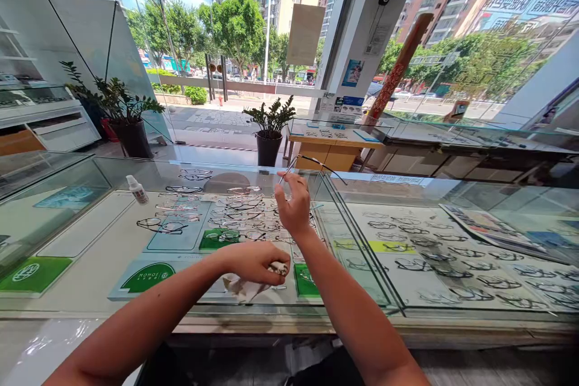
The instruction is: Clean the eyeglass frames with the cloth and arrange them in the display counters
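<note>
My left hand (260, 261) is closed around a crumpled pale cloth (248, 290), low over the near side of the glass display case (212, 310). Higher up, my right hand (294, 200) pinches a pair of eyeglasses (322, 164). A thin dark temple sticks out to the right above the fingers; the lenses are hard to make out. Under and beyond both hands, several pairs of glasses (244, 208) lie in rows. A green card (307, 280) lies close to my right wrist, and a dark-framed pair (163, 226) lies farther left.
A small white spray bottle (137, 190) stands at the left. The right-hand case (409, 312) holds many more frames, with a magazine (493, 226) near them. Potted plants (269, 148) stand beyond the counter, before large windows.
</note>
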`<action>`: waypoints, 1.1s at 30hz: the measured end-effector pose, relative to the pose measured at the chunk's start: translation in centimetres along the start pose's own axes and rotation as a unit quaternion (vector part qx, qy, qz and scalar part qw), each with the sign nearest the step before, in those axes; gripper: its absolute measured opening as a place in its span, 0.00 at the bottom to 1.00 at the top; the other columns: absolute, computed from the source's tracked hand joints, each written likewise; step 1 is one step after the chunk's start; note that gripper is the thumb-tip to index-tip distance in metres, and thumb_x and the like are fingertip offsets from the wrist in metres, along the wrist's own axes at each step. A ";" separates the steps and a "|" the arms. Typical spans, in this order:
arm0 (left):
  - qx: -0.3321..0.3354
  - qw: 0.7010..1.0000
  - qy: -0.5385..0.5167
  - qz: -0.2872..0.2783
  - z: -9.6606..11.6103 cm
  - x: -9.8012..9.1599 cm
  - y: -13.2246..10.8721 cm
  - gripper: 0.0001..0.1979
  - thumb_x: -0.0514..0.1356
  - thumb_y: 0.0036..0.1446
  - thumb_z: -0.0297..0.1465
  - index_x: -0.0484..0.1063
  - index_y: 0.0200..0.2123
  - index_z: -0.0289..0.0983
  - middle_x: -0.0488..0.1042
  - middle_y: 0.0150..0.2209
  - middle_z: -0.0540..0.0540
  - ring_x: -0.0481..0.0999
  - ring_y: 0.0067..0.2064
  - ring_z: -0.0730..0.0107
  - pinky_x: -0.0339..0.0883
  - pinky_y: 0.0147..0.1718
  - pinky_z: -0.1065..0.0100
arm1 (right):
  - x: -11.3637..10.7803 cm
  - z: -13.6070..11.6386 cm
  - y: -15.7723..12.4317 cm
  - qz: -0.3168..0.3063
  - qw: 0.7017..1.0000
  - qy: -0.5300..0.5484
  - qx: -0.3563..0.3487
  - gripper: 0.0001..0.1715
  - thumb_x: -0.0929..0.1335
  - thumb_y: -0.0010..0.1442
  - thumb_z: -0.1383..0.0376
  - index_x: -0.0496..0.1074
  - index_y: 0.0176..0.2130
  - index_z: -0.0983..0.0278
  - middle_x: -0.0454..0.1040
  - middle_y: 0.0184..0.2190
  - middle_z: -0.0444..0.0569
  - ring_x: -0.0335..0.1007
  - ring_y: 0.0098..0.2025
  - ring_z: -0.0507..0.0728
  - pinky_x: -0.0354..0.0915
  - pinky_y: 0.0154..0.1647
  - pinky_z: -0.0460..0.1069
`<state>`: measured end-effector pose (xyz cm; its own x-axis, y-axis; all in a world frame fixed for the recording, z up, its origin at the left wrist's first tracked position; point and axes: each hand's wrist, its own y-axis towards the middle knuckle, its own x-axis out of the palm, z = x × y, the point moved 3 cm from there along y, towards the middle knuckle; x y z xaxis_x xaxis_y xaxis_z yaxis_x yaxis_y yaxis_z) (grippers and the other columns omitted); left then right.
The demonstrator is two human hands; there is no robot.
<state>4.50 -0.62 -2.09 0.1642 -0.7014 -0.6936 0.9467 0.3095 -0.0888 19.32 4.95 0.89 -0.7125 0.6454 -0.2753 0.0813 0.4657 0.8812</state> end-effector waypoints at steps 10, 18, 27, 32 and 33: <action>0.060 0.989 -0.030 0.130 -0.5 -0.1 0.3 0.09 0.70 0.63 0.34 0.80 0.46 0.40 0.85 0.47 0.44 0.82 0.47 0.60 0.72 0.49 0.63 | -0.1 -0.4 0.0 -0.002 1.000 0.009 -0.007 0.20 0.64 0.78 0.55 0.80 0.56 0.60 0.85 0.52 0.55 0.78 0.55 0.66 0.72 0.61 0.62; 0.048 0.904 -0.049 0.423 -2.0 -6.3 -1.8 0.12 0.64 0.69 0.40 0.75 0.35 0.39 0.79 0.34 0.47 0.74 0.36 0.66 0.69 0.40 0.64 | -0.4 -0.1 0.2 0.018 1.000 0.023 -0.002 0.16 0.65 0.76 0.59 0.80 0.54 0.60 0.86 0.51 0.54 0.78 0.54 0.66 0.70 0.62 0.62; -0.157 0.605 0.116 0.772 -9.3 -14.7 -13.1 0.10 0.55 0.68 0.30 0.68 0.32 0.41 0.76 0.34 0.45 0.76 0.41 0.58 0.70 0.47 0.59 | 0.0 0.5 -0.1 0.018 1.000 0.020 -0.003 0.18 0.65 0.77 0.57 0.80 0.55 0.61 0.86 0.51 0.55 0.78 0.53 0.66 0.70 0.58 0.61; -0.331 0.378 0.124 0.856 -11.9 -15.2 -19.0 0.09 0.61 0.64 0.24 0.67 0.45 0.40 0.78 0.55 0.35 0.76 0.62 0.47 0.65 0.66 0.50 | 0.3 0.9 -0.3 0.022 0.999 0.033 -0.007 0.17 0.65 0.76 0.57 0.80 0.54 0.60 0.86 0.51 0.55 0.79 0.54 0.67 0.69 0.60 0.62; -0.357 0.353 0.100 0.859 -12.3 -15.1 -19.6 0.13 0.62 0.62 0.23 0.66 0.49 0.40 0.76 0.59 0.34 0.75 0.65 0.46 0.65 0.67 0.48 | 0.3 0.9 -0.3 0.020 0.999 0.036 -0.007 0.17 0.65 0.76 0.57 0.80 0.54 0.60 0.86 0.51 0.55 0.79 0.53 0.67 0.69 0.60 0.63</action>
<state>-19.97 11.80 1.29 0.2351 0.9528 -0.1924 -0.8253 0.3002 0.4784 19.72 5.56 0.15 -0.7569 0.6184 -0.2114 0.1012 0.4305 0.8969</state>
